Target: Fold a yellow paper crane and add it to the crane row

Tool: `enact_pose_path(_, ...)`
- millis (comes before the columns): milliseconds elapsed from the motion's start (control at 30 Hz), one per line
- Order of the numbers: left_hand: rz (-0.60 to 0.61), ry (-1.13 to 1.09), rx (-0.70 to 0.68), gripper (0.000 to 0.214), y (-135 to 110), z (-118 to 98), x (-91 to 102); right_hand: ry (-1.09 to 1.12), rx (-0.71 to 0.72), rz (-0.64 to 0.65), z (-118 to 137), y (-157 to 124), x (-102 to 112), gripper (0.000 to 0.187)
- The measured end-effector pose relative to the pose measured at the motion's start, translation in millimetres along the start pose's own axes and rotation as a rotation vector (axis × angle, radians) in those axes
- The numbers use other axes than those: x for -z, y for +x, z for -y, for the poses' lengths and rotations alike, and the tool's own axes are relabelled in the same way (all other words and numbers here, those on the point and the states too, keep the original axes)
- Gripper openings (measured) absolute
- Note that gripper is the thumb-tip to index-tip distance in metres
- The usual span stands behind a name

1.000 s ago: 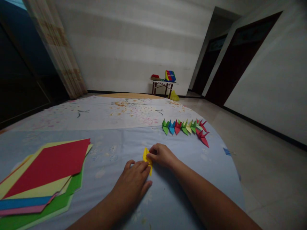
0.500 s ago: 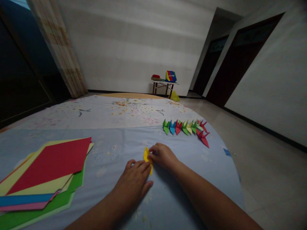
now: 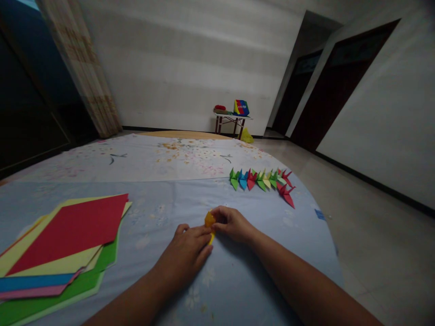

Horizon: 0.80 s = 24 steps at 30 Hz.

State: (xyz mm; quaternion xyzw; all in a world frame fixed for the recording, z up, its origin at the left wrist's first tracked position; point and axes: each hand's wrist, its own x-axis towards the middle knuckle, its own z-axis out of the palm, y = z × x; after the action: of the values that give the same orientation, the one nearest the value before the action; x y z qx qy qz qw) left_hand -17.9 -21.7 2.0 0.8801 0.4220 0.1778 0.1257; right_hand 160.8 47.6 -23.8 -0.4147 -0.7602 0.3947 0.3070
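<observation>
A small folded piece of yellow paper [image 3: 210,219] is held low over the blue tablecloth, between my two hands. My right hand [image 3: 233,222] pinches its upper part between thumb and fingers, and that part is bent upward. Reaching in from the left, my left hand [image 3: 193,246] has its fingers over the lower part and its thumb close beneath. The fingers cover much of the paper, so the exact folds are hidden.
Several folded paper cranes [image 3: 261,179] stand in a row at the right, with a red crane [image 3: 287,195] in front. Coloured paper sheets [image 3: 73,226] are stacked at the left. The round table's cloth [image 3: 152,158] has a floral print. A small side table [image 3: 234,117] stands by the wall.
The yellow paper's upper part, long and pointed before, now looks shorter and bent up in my right fingers. My left thumb has drawn in closer to the paper.
</observation>
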Motion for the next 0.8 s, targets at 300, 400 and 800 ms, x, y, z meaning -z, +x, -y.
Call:
enact_pose_path(300, -0.272, 0.004, 0.141, 0.018, 2, 18, -6.7, -0.215, 0.223, -0.012, 2, -9, -1, 0.02)
enact_pose_path(400, -0.269, 0.062, 0.114, 0.027, 3, 24, -8.4, -0.241, 0.285, 0.027, 2, -10, 0, 0.016)
enact_pose_path(800, -0.181, 0.176, 0.046, 0.022, 4, 24, -8.2, -0.345, 0.156, -0.046, 5, -19, 3, 0.022)
